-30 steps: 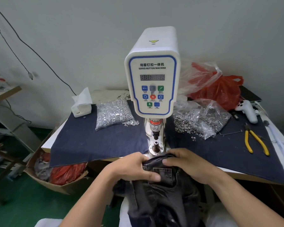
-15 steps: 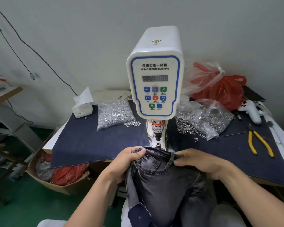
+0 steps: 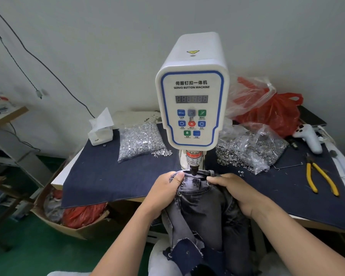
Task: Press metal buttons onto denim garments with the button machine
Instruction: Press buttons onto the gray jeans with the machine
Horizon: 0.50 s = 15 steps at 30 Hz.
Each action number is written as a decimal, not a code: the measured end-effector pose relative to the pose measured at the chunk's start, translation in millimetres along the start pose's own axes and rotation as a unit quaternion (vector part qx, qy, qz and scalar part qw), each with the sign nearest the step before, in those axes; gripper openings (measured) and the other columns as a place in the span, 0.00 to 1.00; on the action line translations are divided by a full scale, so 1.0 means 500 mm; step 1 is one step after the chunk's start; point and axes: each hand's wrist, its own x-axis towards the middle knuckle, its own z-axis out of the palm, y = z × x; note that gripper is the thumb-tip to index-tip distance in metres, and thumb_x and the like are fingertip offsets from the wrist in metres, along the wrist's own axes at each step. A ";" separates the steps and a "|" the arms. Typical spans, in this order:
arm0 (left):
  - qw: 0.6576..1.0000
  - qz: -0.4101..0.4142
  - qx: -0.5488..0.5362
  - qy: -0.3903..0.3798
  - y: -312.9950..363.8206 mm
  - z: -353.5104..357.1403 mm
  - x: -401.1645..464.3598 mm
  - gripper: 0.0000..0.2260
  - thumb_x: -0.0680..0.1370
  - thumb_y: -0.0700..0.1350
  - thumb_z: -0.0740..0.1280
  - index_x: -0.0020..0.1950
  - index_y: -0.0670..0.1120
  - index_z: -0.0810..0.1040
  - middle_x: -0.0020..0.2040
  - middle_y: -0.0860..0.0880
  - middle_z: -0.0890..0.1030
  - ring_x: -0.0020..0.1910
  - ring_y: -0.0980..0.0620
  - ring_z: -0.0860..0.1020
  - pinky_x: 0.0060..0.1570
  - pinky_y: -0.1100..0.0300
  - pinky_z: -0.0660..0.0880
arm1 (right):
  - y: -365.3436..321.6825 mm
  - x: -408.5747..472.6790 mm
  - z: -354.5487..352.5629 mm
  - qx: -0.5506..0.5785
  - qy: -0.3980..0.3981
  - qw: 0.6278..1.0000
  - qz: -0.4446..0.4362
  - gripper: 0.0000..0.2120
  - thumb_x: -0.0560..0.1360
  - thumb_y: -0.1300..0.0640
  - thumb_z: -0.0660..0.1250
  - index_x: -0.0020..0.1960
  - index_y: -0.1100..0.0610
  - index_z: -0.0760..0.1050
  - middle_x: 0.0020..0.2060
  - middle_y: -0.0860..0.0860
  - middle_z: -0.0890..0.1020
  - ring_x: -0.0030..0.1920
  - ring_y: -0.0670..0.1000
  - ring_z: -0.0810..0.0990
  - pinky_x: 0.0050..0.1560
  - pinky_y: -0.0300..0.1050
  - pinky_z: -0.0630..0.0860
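A work table (image 3: 287, 219) covered with a dark blue denim cloth (image 3: 112, 182) spans the middle of the view. On it stands the white button machine (image 3: 191, 100), its front panel edged in blue and printed with Chinese characters above the words "SERVO BUTTON MACHINE", over a dark digit display and a cluster of blue, green and red keys; one blue key reads "MENU". A yellow warning triangle sits on top of the housing. Below the panel, a red and white sticker on the press head (image 3: 193, 159) reads in part "CARE OF" and "FINGER".

A pair of grey washed denim jeans (image 3: 203, 212) hangs off the table's front edge, with its waistband lying directly under the press head. The left hand (image 3: 163, 193) grasps the waistband on its side, thumb on top and fingers curled beneath. The right hand (image 3: 235, 191) pinches the waistband on the other side of the head.

Left of the machine lies a clear bag of silver buttons (image 3: 139, 141), a few spilled beside it, and a white tissue box (image 3: 101, 130). To the right are a bag of ring-shaped metal parts (image 3: 251, 151), a red plastic bag (image 3: 273, 110), a white handheld controller (image 3: 309, 137) and yellow-handled pliers (image 3: 321, 179). A cardboard box (image 3: 72, 226) sits on the green floor.
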 end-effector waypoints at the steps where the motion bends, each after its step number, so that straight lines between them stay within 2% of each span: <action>1: 1.000 -0.006 -0.003 0.011 -0.003 0.002 0.005 0.15 0.86 0.57 0.60 0.52 0.57 0.86 0.49 0.57 0.88 0.50 0.60 0.85 0.51 0.58 0.78 | -0.003 0.005 0.004 -0.010 0.012 1.000 0.000 0.12 0.77 0.55 0.71 0.51 0.64 0.86 0.50 0.65 0.86 0.48 0.61 0.87 0.51 0.50 0.81; 3: 0.999 -0.015 -0.009 0.026 -0.013 0.003 0.011 0.17 0.86 0.58 0.59 0.49 0.56 0.86 0.47 0.56 0.88 0.48 0.59 0.85 0.48 0.60 0.76 | -0.006 0.014 0.013 -0.035 0.030 0.999 -0.002 0.15 0.77 0.52 0.71 0.52 0.63 0.86 0.49 0.63 0.87 0.51 0.62 0.87 0.54 0.51 0.80; 10: 0.999 -0.012 -0.017 0.039 -0.028 0.004 0.013 0.15 0.86 0.58 0.59 0.50 0.62 0.85 0.47 0.59 0.88 0.47 0.63 0.84 0.39 0.75 0.72 | 0.002 0.017 0.016 -0.050 0.038 0.998 -0.006 0.17 0.78 0.48 0.70 0.52 0.63 0.86 0.48 0.61 0.87 0.51 0.60 0.87 0.56 0.50 0.79; 13: 0.999 -0.019 -0.020 0.037 -0.030 0.003 0.017 0.16 0.86 0.58 0.59 0.49 0.59 0.85 0.47 0.57 0.88 0.46 0.61 0.85 0.39 0.74 0.74 | -0.001 0.017 0.016 -0.046 0.037 0.998 0.000 0.17 0.78 0.48 0.70 0.51 0.62 0.86 0.48 0.61 0.87 0.50 0.60 0.87 0.57 0.51 0.80; 15: 0.999 -0.028 -0.024 0.035 -0.031 0.005 0.020 0.17 0.86 0.58 0.59 0.49 0.55 0.86 0.46 0.56 0.88 0.47 0.58 0.85 0.39 0.72 0.75 | -0.004 0.018 0.019 -0.037 0.041 0.998 0.006 0.16 0.78 0.48 0.70 0.50 0.62 0.87 0.48 0.62 0.87 0.49 0.60 0.87 0.54 0.49 0.80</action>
